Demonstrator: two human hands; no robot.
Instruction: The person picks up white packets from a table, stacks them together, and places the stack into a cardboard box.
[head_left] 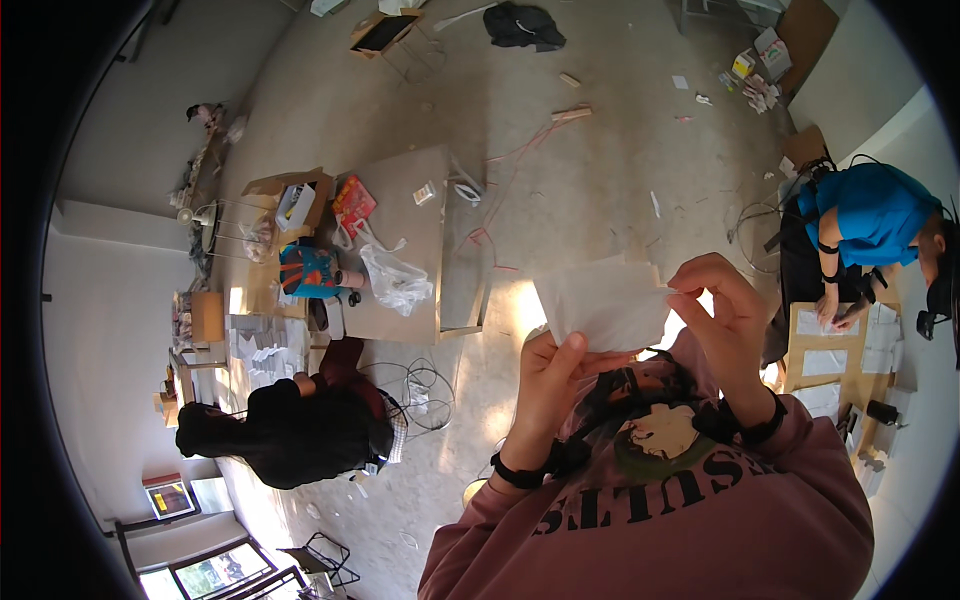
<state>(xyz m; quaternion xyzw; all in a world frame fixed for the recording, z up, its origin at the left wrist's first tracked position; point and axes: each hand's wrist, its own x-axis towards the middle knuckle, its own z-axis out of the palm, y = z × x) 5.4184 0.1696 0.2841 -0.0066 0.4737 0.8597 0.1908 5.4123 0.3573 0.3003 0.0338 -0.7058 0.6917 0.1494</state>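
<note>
A thin, whitish, slightly see-through sheet [605, 300] is held up in front of my chest; whether it is one layer or a flat pouch I cannot tell. My left hand [548, 385] grips its lower left edge, thumb on top and fingers beneath. At the upper right corner, my right hand [725, 320] pinches the sheet between thumb and fingertips. Dark bands circle both my wrists.
A table [400, 190] at left carries a white plastic bag [395, 280] and a cardboard box [318, 190]. A person in black [310, 435] works at lower left. Another in blue [880, 210] bends over a desk [835, 345] with pale sheets at right. Cords and scraps lie on the floor.
</note>
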